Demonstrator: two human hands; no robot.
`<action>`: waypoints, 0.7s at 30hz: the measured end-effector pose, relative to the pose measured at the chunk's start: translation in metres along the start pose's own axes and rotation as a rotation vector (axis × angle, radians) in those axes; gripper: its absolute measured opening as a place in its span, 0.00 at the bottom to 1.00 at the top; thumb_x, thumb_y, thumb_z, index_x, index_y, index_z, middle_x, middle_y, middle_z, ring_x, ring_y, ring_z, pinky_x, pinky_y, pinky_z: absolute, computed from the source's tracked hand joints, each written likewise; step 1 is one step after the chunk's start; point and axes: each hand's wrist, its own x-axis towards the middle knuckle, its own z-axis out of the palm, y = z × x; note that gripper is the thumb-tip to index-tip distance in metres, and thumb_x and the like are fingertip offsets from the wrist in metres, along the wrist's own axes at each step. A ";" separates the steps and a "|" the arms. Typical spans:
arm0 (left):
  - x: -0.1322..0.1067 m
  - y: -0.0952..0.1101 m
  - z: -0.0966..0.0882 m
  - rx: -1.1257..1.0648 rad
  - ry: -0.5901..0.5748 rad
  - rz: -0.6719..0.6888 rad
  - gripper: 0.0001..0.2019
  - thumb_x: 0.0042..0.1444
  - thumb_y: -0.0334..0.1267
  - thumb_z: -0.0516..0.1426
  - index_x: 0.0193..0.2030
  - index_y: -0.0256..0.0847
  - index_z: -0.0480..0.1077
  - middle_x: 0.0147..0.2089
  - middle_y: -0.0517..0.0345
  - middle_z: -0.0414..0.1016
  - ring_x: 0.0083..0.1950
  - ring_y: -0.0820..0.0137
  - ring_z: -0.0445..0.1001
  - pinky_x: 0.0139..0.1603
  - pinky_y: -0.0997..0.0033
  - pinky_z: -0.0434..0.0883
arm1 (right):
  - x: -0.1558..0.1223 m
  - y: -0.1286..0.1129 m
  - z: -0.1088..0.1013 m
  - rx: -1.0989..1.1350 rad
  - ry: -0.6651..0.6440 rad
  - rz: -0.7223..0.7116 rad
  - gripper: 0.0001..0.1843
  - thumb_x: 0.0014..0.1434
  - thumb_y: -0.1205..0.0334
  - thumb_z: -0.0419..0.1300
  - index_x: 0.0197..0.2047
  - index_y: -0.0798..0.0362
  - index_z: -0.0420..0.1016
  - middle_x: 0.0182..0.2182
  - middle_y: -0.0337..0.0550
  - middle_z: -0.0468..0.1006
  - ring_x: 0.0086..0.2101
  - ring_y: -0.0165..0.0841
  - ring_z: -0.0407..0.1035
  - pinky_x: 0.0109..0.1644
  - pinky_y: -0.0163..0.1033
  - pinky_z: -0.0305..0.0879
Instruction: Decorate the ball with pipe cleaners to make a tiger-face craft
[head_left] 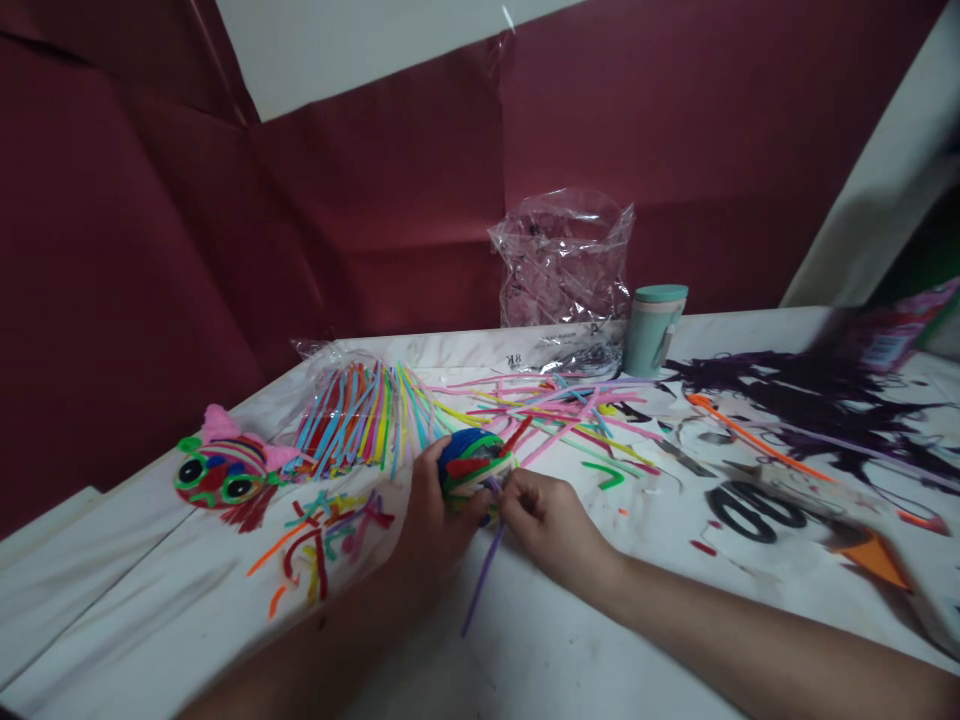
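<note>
My left hand (439, 500) is wrapped round a rounded craft piece (471, 448) covered in blue, green, red and pale pipe cleaners. At its right side my right hand (536, 505) pinches a purple pipe cleaner (484, 585), whose long tail hangs down towards the table. A red pipe cleaner (517, 435) sticks up from the top of the piece. The underside of the piece is hidden by my left fingers. Off to the left lies a colourful animal head (225, 460) with pink ears and round black eyes.
Cut pipe cleaner bits (322, 540) lie left of my hands. Behind are a bundle of long pipe cleaners (360, 410), a clear plastic bag (566, 260) and a green lidded cup (655, 330). Black-handled scissors (750, 510) and dark purple strands (810, 400) lie on the right.
</note>
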 end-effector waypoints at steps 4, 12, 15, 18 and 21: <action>0.000 0.000 -0.001 0.014 -0.021 0.003 0.30 0.50 0.47 0.61 0.59 0.45 0.59 0.56 0.48 0.66 0.58 0.56 0.65 0.61 0.51 0.61 | 0.000 0.001 0.001 0.078 -0.028 0.053 0.15 0.53 0.58 0.52 0.19 0.49 0.55 0.16 0.32 0.57 0.20 0.27 0.51 0.23 0.33 0.47; 0.004 -0.004 0.000 -0.088 -0.004 -0.108 0.30 0.50 0.44 0.61 0.58 0.45 0.57 0.55 0.51 0.68 0.54 0.60 0.68 0.57 0.56 0.65 | 0.005 0.000 -0.006 0.288 0.045 0.124 0.15 0.54 0.50 0.54 0.23 0.50 0.62 0.17 0.34 0.63 0.20 0.28 0.57 0.23 0.33 0.54; 0.007 -0.007 -0.002 -0.100 0.001 -0.128 0.29 0.50 0.45 0.61 0.57 0.43 0.58 0.53 0.50 0.70 0.54 0.60 0.69 0.56 0.57 0.66 | 0.011 0.003 -0.011 0.380 0.053 0.179 0.17 0.52 0.46 0.56 0.25 0.50 0.63 0.15 0.34 0.67 0.18 0.27 0.58 0.23 0.33 0.55; 0.011 -0.010 -0.003 -0.116 0.000 -0.135 0.26 0.50 0.47 0.60 0.54 0.43 0.60 0.51 0.52 0.71 0.52 0.60 0.70 0.55 0.58 0.67 | 0.015 0.003 -0.014 0.404 0.074 0.183 0.19 0.49 0.43 0.59 0.25 0.51 0.64 0.15 0.34 0.66 0.17 0.26 0.56 0.21 0.32 0.52; 0.013 -0.011 -0.004 -0.124 -0.012 -0.136 0.24 0.50 0.47 0.60 0.51 0.42 0.61 0.49 0.53 0.72 0.51 0.61 0.71 0.53 0.59 0.67 | 0.017 0.001 -0.016 0.376 0.104 0.156 0.18 0.48 0.45 0.60 0.24 0.51 0.65 0.15 0.32 0.63 0.17 0.25 0.52 0.20 0.32 0.47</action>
